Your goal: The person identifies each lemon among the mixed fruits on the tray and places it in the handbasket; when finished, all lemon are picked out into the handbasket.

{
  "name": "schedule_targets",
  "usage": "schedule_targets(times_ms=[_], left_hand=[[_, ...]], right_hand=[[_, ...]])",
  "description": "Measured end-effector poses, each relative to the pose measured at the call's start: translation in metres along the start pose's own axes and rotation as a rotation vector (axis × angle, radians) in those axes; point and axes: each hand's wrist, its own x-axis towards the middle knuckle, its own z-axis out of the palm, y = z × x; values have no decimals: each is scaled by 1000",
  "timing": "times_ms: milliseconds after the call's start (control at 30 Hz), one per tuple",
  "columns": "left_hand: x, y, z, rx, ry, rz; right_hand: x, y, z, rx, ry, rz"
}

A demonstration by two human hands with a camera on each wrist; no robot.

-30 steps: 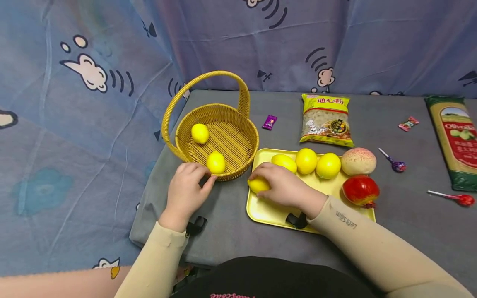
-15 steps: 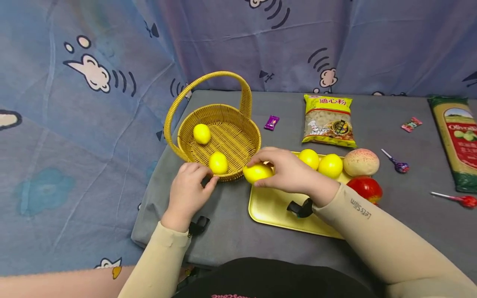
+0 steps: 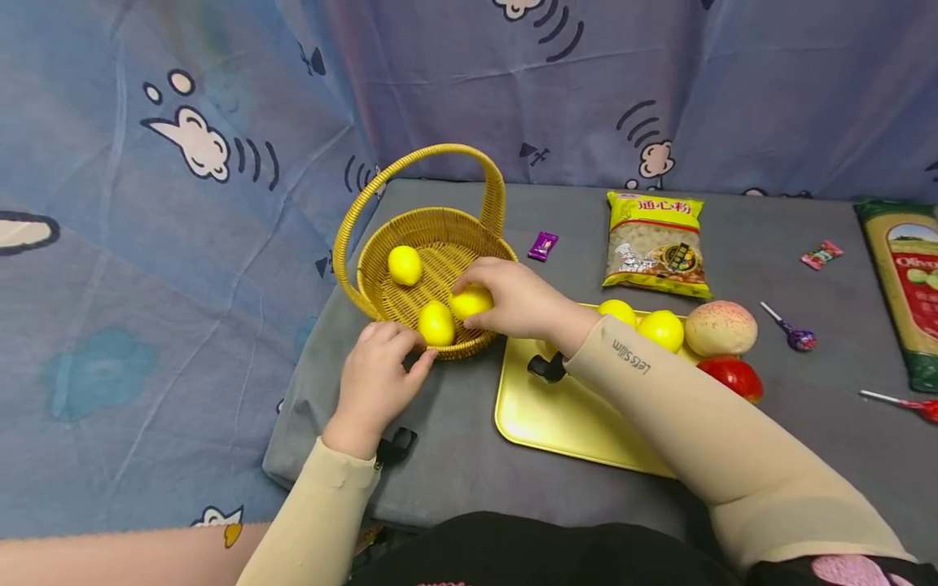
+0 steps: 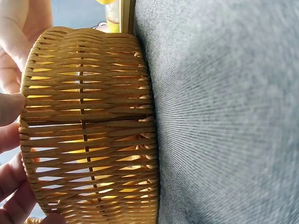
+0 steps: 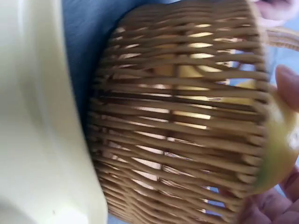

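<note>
I see the right hand [image 3: 513, 295] with its grip clamped round a held lemon [image 3: 469, 302], inside the wicker basket [image 3: 449, 221] at about rim height in my right wrist view. Beside it, a near lemon [image 3: 437, 325] lies in the basket, with a far lemon [image 3: 405, 265] behind. The left hand [image 3: 377, 378] pinches the near rim. On the grey bench [image 3: 454, 439], the yellow tray [image 3: 557, 415] bears a peach [image 3: 721, 328] and more fruit.
</note>
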Motion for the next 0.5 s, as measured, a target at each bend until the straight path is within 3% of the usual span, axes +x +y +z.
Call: schedule_targets(times_ms=[333,500], left_hand=[[-3,0,1,-2,20,7],[-2,0,2,-2,23,-1]], right_hand=[[4,9,16,-33,-58,-8],[4,12,15,-11,-47,-3]])
